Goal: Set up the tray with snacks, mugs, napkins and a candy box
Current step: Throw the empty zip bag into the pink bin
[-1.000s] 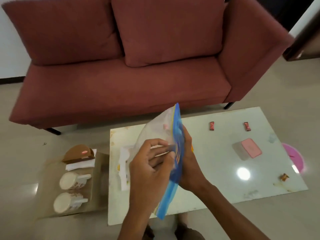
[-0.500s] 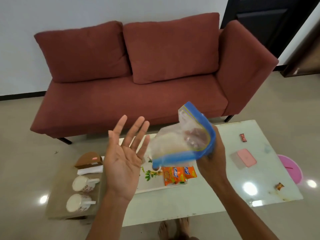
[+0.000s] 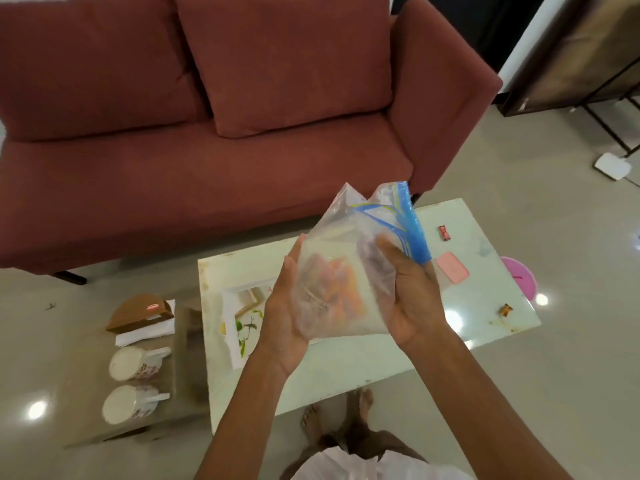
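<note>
Well above the tray [image 3: 232, 308], left hand [image 3: 282, 311] presses flat on the zip bag [image 3: 346, 237], right hand [image 3: 414, 299] grips it.

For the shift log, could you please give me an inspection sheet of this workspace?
Surface: white table, stained near the right edge.
Job's things: bag in hands; tray, pink box, candy on table; two mugs, napkins on side table.
Clutter: brown scrap on table; pink disc beside it.
Hands: left hand flat against bag; right hand grips it.
Cables: nothing seen.
Surroundings: red sofa behind table.
</note>
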Motion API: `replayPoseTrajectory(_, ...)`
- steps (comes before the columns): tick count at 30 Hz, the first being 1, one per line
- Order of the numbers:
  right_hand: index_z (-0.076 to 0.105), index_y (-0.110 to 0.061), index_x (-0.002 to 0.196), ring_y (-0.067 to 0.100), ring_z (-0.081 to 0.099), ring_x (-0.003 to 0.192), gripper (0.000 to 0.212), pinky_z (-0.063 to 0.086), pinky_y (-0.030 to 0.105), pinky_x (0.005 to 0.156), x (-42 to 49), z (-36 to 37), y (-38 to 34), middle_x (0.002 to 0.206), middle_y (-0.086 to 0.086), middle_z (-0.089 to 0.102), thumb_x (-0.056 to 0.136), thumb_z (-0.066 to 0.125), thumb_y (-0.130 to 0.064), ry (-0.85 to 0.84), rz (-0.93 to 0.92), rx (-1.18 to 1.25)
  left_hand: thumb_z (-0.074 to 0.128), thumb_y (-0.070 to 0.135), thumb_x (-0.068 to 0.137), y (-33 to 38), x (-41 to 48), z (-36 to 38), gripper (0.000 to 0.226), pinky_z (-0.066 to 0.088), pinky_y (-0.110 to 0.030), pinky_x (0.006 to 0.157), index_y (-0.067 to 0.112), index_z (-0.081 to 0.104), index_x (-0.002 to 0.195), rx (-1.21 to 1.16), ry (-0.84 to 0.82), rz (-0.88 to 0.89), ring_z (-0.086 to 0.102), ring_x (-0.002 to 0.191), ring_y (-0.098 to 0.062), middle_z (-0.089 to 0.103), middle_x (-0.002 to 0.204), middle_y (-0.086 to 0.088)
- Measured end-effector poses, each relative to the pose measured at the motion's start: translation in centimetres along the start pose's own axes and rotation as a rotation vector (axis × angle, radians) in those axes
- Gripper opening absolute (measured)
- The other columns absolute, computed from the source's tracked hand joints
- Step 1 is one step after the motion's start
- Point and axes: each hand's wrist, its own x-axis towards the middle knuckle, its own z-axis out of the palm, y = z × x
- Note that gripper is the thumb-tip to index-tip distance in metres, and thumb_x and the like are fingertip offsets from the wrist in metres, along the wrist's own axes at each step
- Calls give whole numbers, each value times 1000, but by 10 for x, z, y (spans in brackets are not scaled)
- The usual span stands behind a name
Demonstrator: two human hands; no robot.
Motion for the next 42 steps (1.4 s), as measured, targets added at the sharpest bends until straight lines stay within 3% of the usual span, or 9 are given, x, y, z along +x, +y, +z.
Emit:
replayPoseTrajectory(6,69,-6,110,23,71,89,43,60,34,75,-9,-22,5,100,15,71,69,79,-10,-40,238,105,86,58,62,-18,11,10,101,47,-53,106,28,44,149,24,-161,-97,60,125,-31,55,147,-10)
replayPoseTrajectory(10,63,-8,112,34,68,103,34,55,48,92,-15,-42,3,108,16,68,81,75,-17,-55,171,-271,85,58,64,-33,14,27,103,55,-44,92,25,39,151,168,-250,-68,65,114,-25,58,137,-14)
replayPoseTrajectory(14,58,-30,101,1,69,79,13,56,17,66,-18,-68,-4,90,-9,68,91,64,-32,-30,14,-702,90,45,60,-60,19,53,69,60,-31,78,53,61,123,390,-184,10,69,109,-14,66,128,6)
replayPoseTrajectory(17,69,-20,85,3,66,67,43,53,18,64,-13,-91,-18,74,-2,66,105,32,-28,-158,-66,-855,89,28,62,-88,26,73,54,62,-35,81,50,68,107,553,-99,102,68,110,-22,71,117,5)
replayPoseTrajectory(21,57,-15,119,-3,64,82,22,49,8,71,-10,-120,-57,103,1,66,103,44,-24,-157,75,-739,85,11,74,-115,32,112,54,59,-20,67,59,68,91,630,-33,226,69,90,1,73,93,25)
replayPoseTrajectory(25,52,-44,119,-14,57,104,36,44,-1,74,-22,-161,-99,112,-26,62,89,66,-31,-36,-300,-861,82,16,73,-141,39,162,31,62,-44,83,38,73,93,600,48,223,72,95,-17,77,97,9)
replayPoseTrajectory(31,64,-22,122,14,56,118,31,53,34,93,-43,-229,-135,122,-5,55,92,59,-28,358,-794,-912,74,7,67,-186,50,238,32,61,-38,75,28,75,89,321,163,248,71,84,-19,76,89,1)
replayPoseTrajectory(34,60,-26,128,20,47,130,41,48,49,99,-40,-258,-158,129,-4,47,88,64,-34,405,-686,-939,70,5,66,-203,62,259,41,57,-49,86,17,74,106,103,201,150,71,90,-30,75,100,-10)
replayPoseTrajectory(42,50,-40,124,-3,55,109,50,47,7,75,-5,-276,-186,124,-19,54,91,60,-5,282,-396,-816,65,18,73,-259,73,292,36,60,-35,70,28,65,107,215,181,130,72,86,-19,70,100,-4)
